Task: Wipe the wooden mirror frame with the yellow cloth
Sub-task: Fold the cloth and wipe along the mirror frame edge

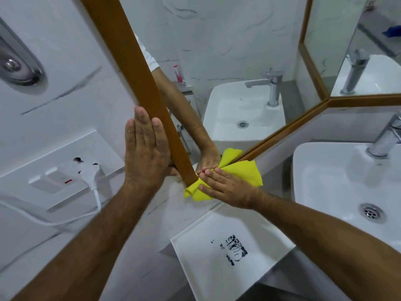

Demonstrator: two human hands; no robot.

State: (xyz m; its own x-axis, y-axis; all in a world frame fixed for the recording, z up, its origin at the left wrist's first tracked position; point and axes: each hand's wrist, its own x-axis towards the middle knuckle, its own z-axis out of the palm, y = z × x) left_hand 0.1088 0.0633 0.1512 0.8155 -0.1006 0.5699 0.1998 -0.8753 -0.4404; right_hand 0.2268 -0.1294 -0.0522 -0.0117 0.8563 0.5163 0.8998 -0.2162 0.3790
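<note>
The wooden mirror frame (134, 68) runs from the top left down to a corner at the centre, where a second side (282, 133) heads up to the right. My left hand (145, 146) lies flat against the wall beside the frame's outer edge, fingers straight, thumb hidden behind the wood. My right hand (225, 185) presses the yellow cloth (247, 172) onto the frame's bottom corner, fingers stretched over the cloth. The glass reflects my arm and the cloth.
A white socket plate (65, 170) with a plug and cable (91, 177) is on the wall at the left. A white sink (314, 174) with a chrome tap (384, 140) stands at the right. A white shelf (230, 253) juts out below the corner.
</note>
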